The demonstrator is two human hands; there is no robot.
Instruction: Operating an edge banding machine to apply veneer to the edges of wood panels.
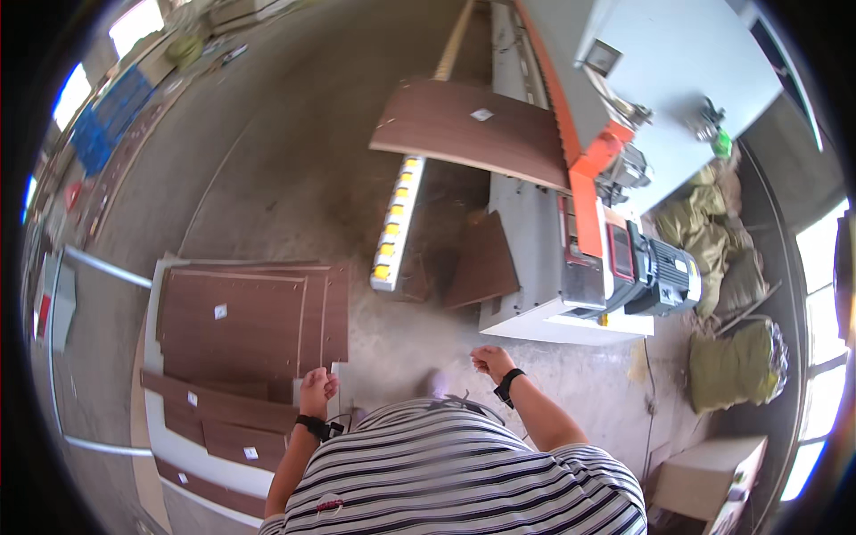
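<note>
Taking the torso (428, 464) as centre, brown panels (236, 312) lie stacked at ten o'clock, near the left hand (318, 390), its fingers curled together, apparently empty. The right hand (493, 362) curls likewise, near the machine (526, 234) at one. At twelve, a brown board (441, 120) crosses a roller bar (396, 234), presumably for support.

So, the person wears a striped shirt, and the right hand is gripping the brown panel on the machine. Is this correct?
Not fully: the right hand is not gripping the brown panel on the machine. The head view shows it clearly apart from that panel. The striped shirt is correct.
</note>
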